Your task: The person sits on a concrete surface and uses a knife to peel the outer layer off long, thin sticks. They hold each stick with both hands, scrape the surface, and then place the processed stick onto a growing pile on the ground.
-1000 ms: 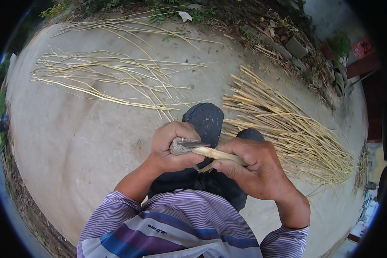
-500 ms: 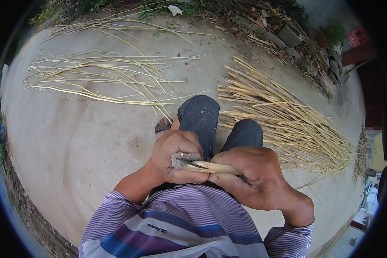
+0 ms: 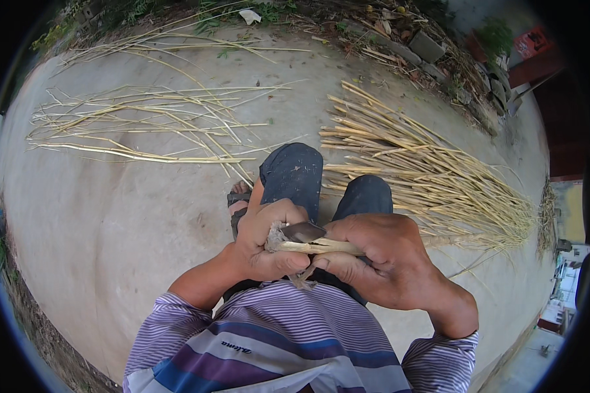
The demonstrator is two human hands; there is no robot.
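Observation:
My left hand [image 3: 267,241] is closed round a small knife whose grip is wrapped in grey fibrous cloth. The knife's dark blade [image 3: 305,232] shows its broad side and lies just above a pale, peeled-looking plant stalk [image 3: 318,246]. My left thumb sits at the stalk's lower side, near its end. Wrapped round the same stalk, my right hand [image 3: 383,259] pinches it between thumb and fingers, and the stalk runs on rightward past the wrist. A curled brownish shred [image 3: 301,280] hangs below the stalk between the two hands.
On the concrete ground [image 3: 111,216], a thick pile of yellowish stalks [image 3: 426,170] lies at right. Thinner, pale strips [image 3: 144,118] are strewn at far left. My knees [image 3: 292,173] are just beyond the hands. Concrete blocks [image 3: 427,47] and dry debris line the far edge.
The blade has turned and now shows its broad side above the stalk, where before it lay narrow across it. A shred now hangs below. The view has shifted slightly.

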